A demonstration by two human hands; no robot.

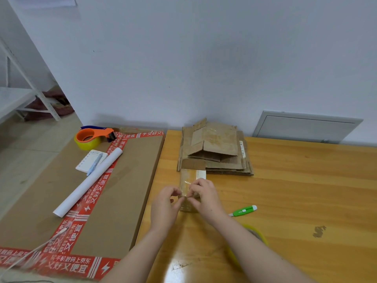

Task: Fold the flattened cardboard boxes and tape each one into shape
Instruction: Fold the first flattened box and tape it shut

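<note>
A small cardboard box (190, 176) lies on the wooden table (295, 180), its near end under my hands. My left hand (166, 203) and my right hand (204, 195) meet over that end, fingertips curled and pinching a strip of clear tape on the box. Behind it a stack of flattened cardboard boxes (216, 152) rests against the wall. A yellow tape roll (258, 237) sits by my right forearm, mostly hidden by it.
A green utility knife (243, 210) lies right of my hands. To the left, a large flat carton (102, 190) with red tape carries an orange tape dispenser (93, 137), a notepad with a pen (91, 161) and a white paper roll (87, 182).
</note>
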